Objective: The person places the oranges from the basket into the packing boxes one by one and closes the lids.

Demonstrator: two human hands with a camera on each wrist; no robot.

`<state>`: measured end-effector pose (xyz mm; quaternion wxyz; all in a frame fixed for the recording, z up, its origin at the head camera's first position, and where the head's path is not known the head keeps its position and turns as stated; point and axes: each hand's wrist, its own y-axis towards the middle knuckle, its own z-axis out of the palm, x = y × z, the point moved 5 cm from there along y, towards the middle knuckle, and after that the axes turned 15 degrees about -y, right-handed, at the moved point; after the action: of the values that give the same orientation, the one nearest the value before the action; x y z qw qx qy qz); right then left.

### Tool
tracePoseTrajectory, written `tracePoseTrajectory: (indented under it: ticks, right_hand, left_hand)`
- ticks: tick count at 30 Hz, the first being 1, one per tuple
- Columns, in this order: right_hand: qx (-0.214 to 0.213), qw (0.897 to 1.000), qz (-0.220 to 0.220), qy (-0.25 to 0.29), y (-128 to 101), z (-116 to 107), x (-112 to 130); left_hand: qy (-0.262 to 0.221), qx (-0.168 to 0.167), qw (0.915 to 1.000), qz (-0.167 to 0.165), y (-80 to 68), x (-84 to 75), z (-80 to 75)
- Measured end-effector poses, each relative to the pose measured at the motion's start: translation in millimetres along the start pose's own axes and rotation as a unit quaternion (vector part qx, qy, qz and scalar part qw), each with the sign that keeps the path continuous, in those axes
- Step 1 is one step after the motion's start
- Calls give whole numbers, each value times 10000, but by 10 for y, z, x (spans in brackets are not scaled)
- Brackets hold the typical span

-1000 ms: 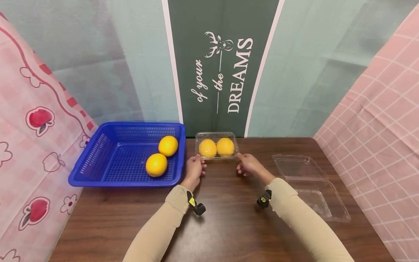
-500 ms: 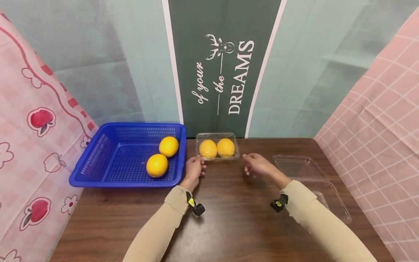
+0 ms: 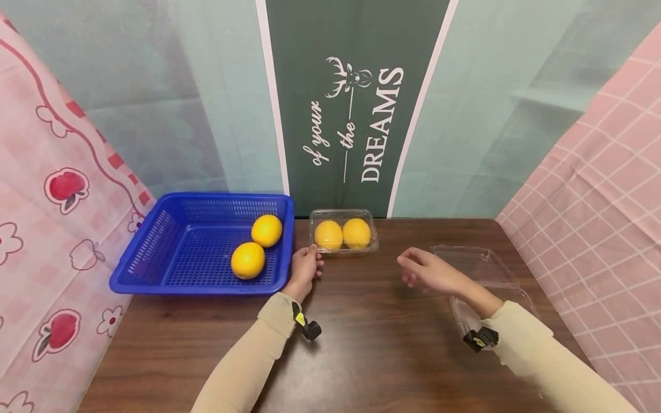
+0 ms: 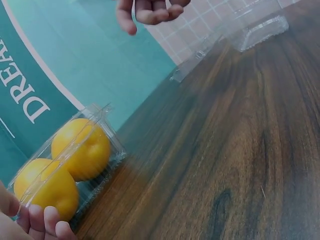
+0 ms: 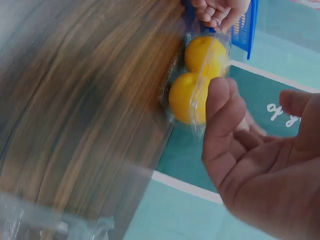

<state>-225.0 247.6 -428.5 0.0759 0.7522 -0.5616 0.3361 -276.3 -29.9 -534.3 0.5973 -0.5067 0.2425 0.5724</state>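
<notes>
Left grip (image 3: 304,268) on clamshell box (image 3: 343,232) corner

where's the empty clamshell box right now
In the head view the open clamshell box lies at the table's right edge, under the right hand and wrist, right of the closed box of oranges.
</notes>
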Motion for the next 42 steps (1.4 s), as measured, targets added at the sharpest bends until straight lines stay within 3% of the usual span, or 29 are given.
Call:
tracePoseTrajectory:
  ticks: [6,17,28,34,42]
  right_hand:
    - [-44,9983,-549,-170,-212,-61,-13]
    - [-54,9926,-945,-761,-594,-283,-62]
    - [-355,9760,-1507,-1529,-948,-359,-333]
    - [-231,9777,-1504,-1445,-1117,-351,-572]
    - [-554,9736,-1402,-1714,-1282,-357,-844]
  left_hand:
    - [12,1,10000,5,2,15,-11]
    - [-28,2,10000,32,3,8,37]
    - [34,34,10000,10,-38,-17,66]
    - [-25,9,10000,27,-25,-2,61]
    - [22,-25,10000,43,-28,-29,29]
